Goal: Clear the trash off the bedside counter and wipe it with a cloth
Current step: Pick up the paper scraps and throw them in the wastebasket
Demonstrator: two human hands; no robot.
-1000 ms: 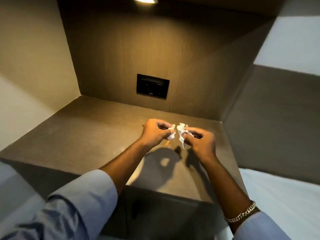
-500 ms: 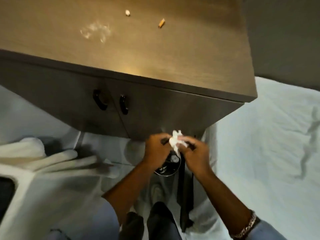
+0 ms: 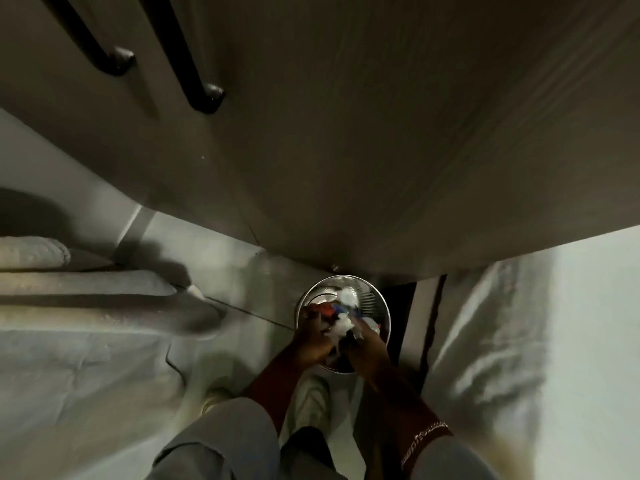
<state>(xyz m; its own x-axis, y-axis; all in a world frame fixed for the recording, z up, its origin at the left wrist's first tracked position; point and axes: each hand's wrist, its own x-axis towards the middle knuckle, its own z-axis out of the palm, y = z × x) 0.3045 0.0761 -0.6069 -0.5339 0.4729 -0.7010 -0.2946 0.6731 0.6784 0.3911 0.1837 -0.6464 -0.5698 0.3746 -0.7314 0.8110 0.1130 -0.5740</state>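
I look straight down at a round shiny metal trash bin (image 3: 383, 308) on the floor, which holds white, red and blue scraps. Both hands hover over its mouth. My left hand (image 3: 311, 342) and my right hand (image 3: 367, 346) are closed together on a crumpled white paper (image 3: 341, 328), which sits between their fingertips just above the bin's contents. The picture is blurred, so the exact grip is hard to make out. The counter's top is out of view; only its dark cabinet front (image 3: 363, 140) shows.
Two black door handles (image 3: 194, 71) stick out of the cabinet at the upper left. White bedding (image 3: 90, 299) is piled at the left, and a white sheet (image 3: 512, 341) hangs at the right. My shoes (image 3: 311, 400) stand just in front of the bin.
My view has swung down from the counter top to the floor. Both hands have carried the crumpled paper down from the counter to just over the bin's mouth.
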